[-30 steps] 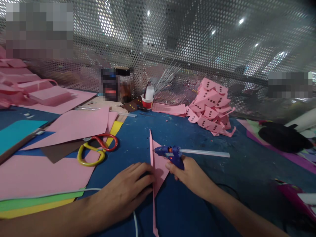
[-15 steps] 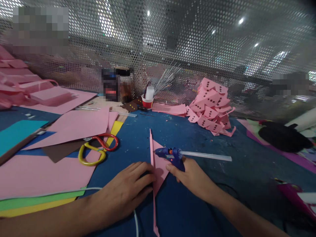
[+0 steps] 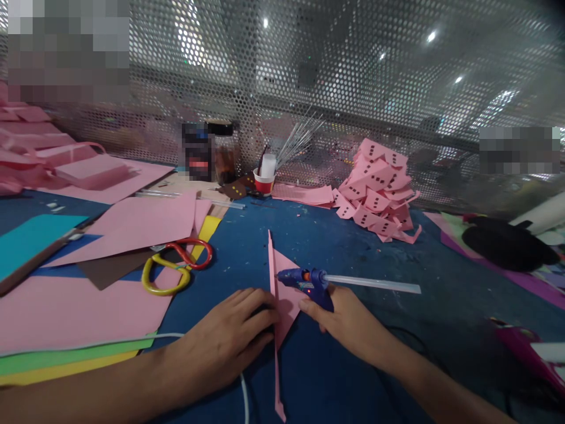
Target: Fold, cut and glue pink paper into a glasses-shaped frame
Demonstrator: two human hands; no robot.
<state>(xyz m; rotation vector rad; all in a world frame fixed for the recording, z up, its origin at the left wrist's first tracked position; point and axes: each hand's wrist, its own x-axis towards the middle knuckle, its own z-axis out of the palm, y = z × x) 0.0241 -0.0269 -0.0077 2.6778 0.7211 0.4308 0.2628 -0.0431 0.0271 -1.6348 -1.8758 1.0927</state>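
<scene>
A blue hot glue gun [image 3: 320,288] with a clear glue stick [image 3: 373,283] jutting from its back is gripped in my right hand [image 3: 353,321]. Its nozzle points left and meets, or nearly meets, the raised edge of a folded pink paper piece [image 3: 289,294]. A small light glows on the gun. My left hand [image 3: 233,341] is closed at the standing edge of that paper, fingers bent against it; the fingertips are partly hidden. From this edge a long narrow pink strip [image 3: 277,377] runs towards me.
Scissors [image 3: 165,291] with red and yellow handles lie among paper sheets [image 3: 79,309] on the left. Behind stand a paper cup [image 3: 263,184], a dark-lidded jar [image 3: 225,156] and a pink paper pile [image 3: 375,194]. A white cable [image 3: 244,394] passes under my left arm. Perforated metal panels [image 3: 282,70] close the back.
My right hand and the glue gun have shifted very slightly right and down. My left hand stays in place on the pink paper.
</scene>
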